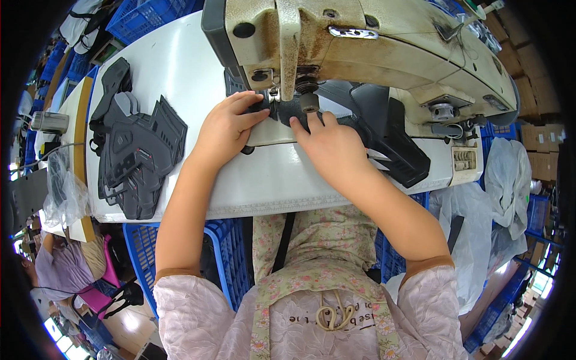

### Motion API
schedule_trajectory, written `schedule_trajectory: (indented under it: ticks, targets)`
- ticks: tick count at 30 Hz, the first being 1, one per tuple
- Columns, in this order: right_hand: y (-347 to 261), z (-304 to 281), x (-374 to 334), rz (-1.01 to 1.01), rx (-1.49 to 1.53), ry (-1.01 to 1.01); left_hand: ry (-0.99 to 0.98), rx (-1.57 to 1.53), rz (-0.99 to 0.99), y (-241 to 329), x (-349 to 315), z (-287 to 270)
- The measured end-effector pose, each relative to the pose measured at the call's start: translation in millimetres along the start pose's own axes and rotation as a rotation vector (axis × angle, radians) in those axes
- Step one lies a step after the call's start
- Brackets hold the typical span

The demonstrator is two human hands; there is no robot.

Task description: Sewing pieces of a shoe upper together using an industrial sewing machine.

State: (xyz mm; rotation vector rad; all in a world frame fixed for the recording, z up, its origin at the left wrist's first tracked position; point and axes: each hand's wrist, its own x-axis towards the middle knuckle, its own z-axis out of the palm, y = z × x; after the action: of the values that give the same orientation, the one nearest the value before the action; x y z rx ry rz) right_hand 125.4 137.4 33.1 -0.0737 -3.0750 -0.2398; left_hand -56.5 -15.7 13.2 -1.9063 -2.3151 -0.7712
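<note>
The dark workpiece [290, 108] looks matt, the tabletop [264, 187] glossy, the sewing machine [390, 57] painted metal.

Workpiece [372, 108] under the sewing machine [384, 45], piled pieces [137, 150] leftward on the table [273, 180]

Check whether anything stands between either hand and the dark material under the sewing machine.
Nothing visible does: the left hand and right hand both touch the dark material. The grey cylinder of the sewing machine hangs close to the right hand.

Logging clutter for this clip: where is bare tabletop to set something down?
Bare table shows between the forearms, and between the dark stack and sewing machine. It's crowded under the machine, where the left hand and right hand rest on dark pieces.
</note>
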Motion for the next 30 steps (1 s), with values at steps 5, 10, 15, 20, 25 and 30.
schedule_trajectory:
  ticks: [5, 10, 15, 20, 25, 30]
  targets:
    - [-2.5, 3.8, 3.0, -0.027, -0.034, 0.054, 0.015, 0.020, 0.049, -0.7, -3.6, 5.0]
    - [-5.2, 5.3, 2.4, -0.013, -0.072, 0.099, 0.006, 0.041, 0.083, 0.4, -3.5, 4.7]
    - [-8.8, 1.2, 5.4, 0.029, -0.074, 0.023, 0.005, 0.056, 0.092, -3.4, -3.8, 6.1]
    - [-7.8, 11.8, 7.8, 0.013, -0.080, 0.112, 0.005, 0.045, 0.105, -6.7, 0.0, 5.7]
    - [-9.7, 10.9, 14.2, 0.028, -0.066, 0.138, 0.032, -0.015, 0.098, -13.7, 4.0, 6.8]
    - [-8.2, 10.0, 20.2, 0.054, -0.058, 0.138, 0.023, -0.036, 0.082, -16.7, 13.0, 2.5]
